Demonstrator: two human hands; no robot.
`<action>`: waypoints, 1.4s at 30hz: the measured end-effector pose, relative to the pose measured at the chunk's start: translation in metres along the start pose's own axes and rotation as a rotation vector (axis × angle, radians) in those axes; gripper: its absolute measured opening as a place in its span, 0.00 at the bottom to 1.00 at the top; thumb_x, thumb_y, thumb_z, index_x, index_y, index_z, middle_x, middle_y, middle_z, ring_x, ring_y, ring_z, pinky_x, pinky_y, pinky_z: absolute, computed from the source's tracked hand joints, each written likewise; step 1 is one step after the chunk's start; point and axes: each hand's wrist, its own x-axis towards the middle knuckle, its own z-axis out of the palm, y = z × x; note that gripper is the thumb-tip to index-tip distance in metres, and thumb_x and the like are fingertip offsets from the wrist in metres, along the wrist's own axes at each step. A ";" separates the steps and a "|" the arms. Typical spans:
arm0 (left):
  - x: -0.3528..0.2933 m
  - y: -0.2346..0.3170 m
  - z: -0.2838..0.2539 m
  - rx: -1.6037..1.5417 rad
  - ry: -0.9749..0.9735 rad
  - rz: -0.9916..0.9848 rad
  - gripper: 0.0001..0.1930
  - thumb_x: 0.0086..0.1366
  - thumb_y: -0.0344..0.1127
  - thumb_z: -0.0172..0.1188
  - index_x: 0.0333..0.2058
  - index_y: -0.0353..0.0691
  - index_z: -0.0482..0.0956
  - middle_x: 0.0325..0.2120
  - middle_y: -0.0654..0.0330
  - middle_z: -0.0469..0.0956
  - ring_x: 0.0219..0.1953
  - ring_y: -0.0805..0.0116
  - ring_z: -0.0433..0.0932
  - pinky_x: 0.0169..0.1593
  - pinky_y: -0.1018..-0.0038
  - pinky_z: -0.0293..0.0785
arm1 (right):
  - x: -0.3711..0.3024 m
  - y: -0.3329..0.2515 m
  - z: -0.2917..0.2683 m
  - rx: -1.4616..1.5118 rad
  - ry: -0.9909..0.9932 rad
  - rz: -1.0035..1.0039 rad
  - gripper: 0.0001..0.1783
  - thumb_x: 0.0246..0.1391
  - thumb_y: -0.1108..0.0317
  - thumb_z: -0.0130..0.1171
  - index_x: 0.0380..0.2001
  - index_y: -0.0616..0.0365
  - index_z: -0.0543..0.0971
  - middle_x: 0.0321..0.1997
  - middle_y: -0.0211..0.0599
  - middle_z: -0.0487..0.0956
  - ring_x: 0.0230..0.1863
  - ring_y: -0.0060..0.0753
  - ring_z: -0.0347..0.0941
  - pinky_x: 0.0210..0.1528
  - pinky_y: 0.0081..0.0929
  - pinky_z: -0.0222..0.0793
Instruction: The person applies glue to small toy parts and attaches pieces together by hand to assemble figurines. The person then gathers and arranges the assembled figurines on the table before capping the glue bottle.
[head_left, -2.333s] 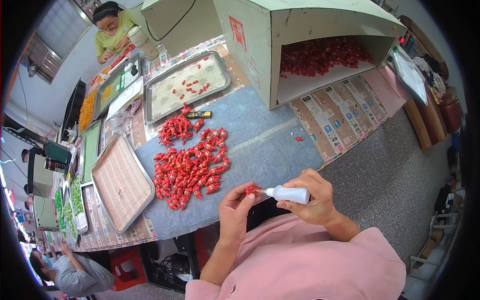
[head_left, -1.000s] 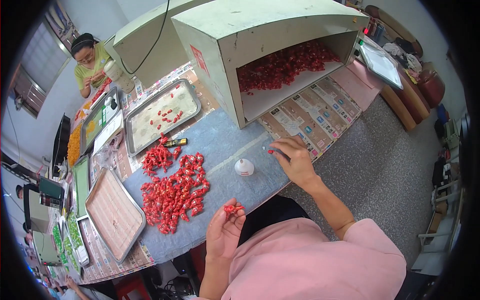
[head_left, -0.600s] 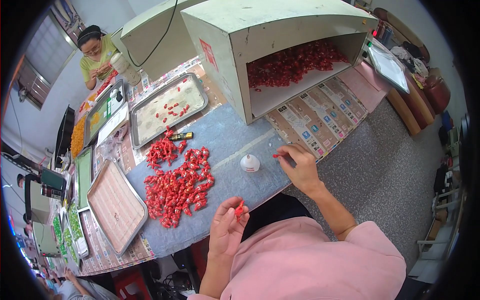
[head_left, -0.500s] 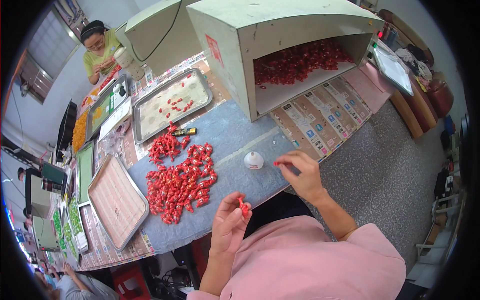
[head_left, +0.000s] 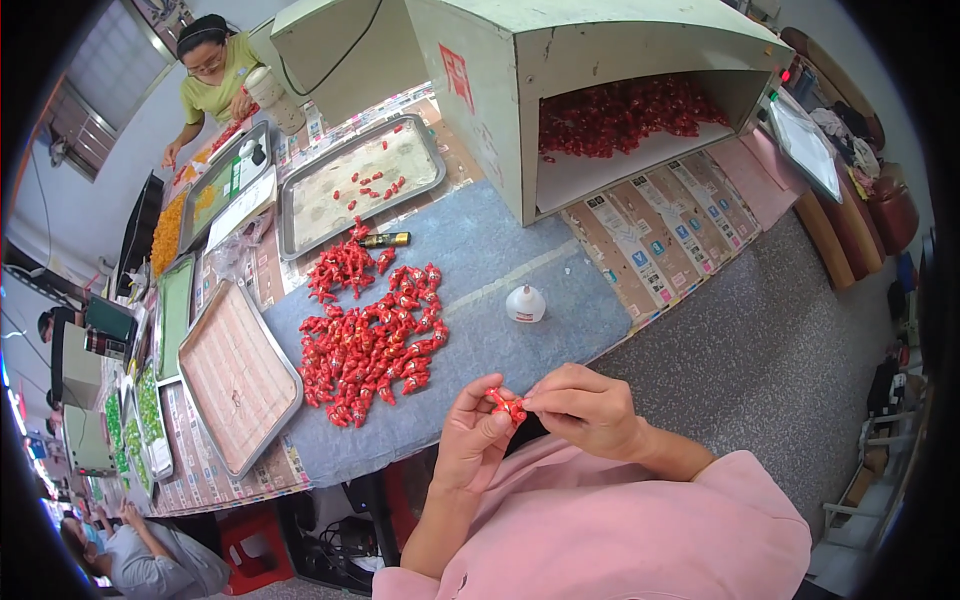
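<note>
Red foil-wrapped small piece [head_left: 506,405] is pinched between both hands, just off the near edge of the blue cloth-covered table [head_left: 480,250]. Left hand [head_left: 470,438] has fingers closed on the piece from 7 o'clock; right hand [head_left: 585,408] has thumb and forefinger closed on its end from 3 o'clock.

Assessment: the work looks like fine fingertip handling of the wrapper. It is best done with the left hand bracing the piece and the right hand working only the end, with light pressure, since the foil would likely crush or tear.

Surroundings: loose heap of red wrapped pieces [head_left: 370,335] lies at 10 o'clock of the hands, well apart. White cone-topped small bottle [head_left: 525,303] stands at 12 o'clock, near. Pale green open-fronted box [head_left: 480,90] sits beyond it. Empty ridged metal tray [head_left: 237,372] lies at 9 o'clock.

Clearance: bare cloth between heap, bottle and table edge gives open room; the edge is just under the hands, so a dropped piece may fall to the lap.
</note>
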 end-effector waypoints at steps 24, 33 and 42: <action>-0.003 0.000 -0.001 0.105 0.013 0.044 0.20 0.54 0.18 0.64 0.47 0.36 0.74 0.39 0.55 0.79 0.43 0.66 0.78 0.50 0.71 0.76 | -0.002 0.001 -0.007 0.013 -0.074 -0.128 0.11 0.37 0.82 0.66 0.29 0.62 0.81 0.32 0.36 0.79 0.36 0.36 0.79 0.38 0.29 0.76; -0.006 0.000 -0.001 0.209 0.013 0.051 0.19 0.54 0.18 0.64 0.45 0.34 0.75 0.38 0.54 0.80 0.41 0.68 0.79 0.48 0.73 0.77 | -0.004 -0.002 -0.010 0.009 -0.096 -0.180 0.10 0.37 0.83 0.65 0.27 0.62 0.81 0.31 0.36 0.79 0.36 0.37 0.79 0.37 0.29 0.77; -0.009 0.004 0.015 0.199 -0.100 0.113 0.19 0.52 0.17 0.64 0.44 0.37 0.76 0.37 0.55 0.79 0.43 0.64 0.78 0.49 0.70 0.76 | -0.006 -0.009 -0.013 0.058 -0.077 -0.199 0.13 0.39 0.82 0.64 0.33 0.63 0.79 0.35 0.39 0.78 0.38 0.38 0.77 0.40 0.30 0.74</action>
